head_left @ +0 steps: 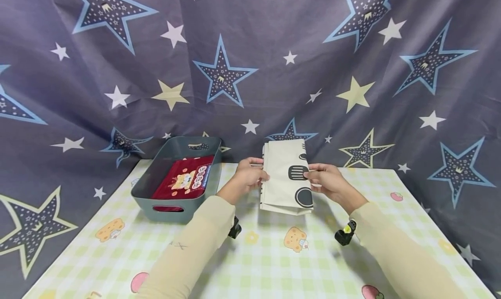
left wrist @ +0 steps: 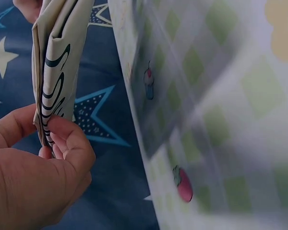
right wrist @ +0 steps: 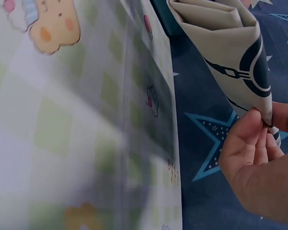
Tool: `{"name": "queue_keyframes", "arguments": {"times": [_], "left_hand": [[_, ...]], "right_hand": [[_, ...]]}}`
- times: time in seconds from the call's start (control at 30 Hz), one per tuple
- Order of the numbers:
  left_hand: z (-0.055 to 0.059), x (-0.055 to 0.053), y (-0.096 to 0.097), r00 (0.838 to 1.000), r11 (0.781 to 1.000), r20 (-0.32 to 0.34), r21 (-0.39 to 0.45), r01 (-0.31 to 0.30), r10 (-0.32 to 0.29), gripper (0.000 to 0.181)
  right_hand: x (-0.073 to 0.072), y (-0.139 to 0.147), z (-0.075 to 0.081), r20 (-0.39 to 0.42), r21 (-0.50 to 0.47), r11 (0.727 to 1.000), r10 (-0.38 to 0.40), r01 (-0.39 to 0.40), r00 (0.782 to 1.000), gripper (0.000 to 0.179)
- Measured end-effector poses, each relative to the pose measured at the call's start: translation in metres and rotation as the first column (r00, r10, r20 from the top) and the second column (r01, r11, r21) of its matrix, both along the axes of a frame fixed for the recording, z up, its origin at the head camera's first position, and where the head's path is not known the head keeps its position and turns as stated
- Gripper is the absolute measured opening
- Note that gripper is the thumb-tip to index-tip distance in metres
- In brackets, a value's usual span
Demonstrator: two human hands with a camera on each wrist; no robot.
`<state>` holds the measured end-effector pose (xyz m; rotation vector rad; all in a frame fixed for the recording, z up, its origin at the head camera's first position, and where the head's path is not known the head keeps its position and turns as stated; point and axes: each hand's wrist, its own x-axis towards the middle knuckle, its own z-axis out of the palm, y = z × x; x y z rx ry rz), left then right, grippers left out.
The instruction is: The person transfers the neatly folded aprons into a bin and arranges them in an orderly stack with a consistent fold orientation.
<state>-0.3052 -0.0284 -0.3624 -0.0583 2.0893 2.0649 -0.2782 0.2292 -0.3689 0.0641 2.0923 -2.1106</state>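
Note:
Between both hands, a folded cream cloth (head_left: 285, 173) with dark printed shapes is held up above the table. My left hand (head_left: 250, 176) pinches its left edge between thumb and fingers. On the other side my right hand (head_left: 328, 181) pinches the right edge. Several stacked layers of the folded cloth (left wrist: 62, 52) show edge-on in the left wrist view. The right wrist view looks into an open fold at the end of the cloth (right wrist: 230, 52). The cloth's far face is hidden in the head view.
A grey-green basket (head_left: 172, 208) with handle holes stands at the back left of the table. Inside it lies a dark red folded item (head_left: 184, 177) with a cartoon animal print. A green checked cover (head_left: 270, 264) lies on the table. Behind hangs a star-patterned curtain (head_left: 274, 86).

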Motion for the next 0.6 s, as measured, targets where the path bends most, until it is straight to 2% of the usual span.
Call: {"name": "queue_keyframes", "arguments": {"times": [0.3,0.6], "left_hand": [[0.017,0.001,-0.019,1.0,0.999,-0.02,-0.032,-0.001,0.001,0.058],[0.031,0.003,-0.043,0.996,0.996,-0.09,-0.089,-0.012,0.003,0.06]], "right_hand": [[-0.003,-0.022,0.007,-0.017,-0.053,0.998,-0.02,0.02,1.0,0.034],[-0.003,-0.048,0.013,-0.026,-0.082,0.997,-0.018,0.016,0.999,0.034]]}}
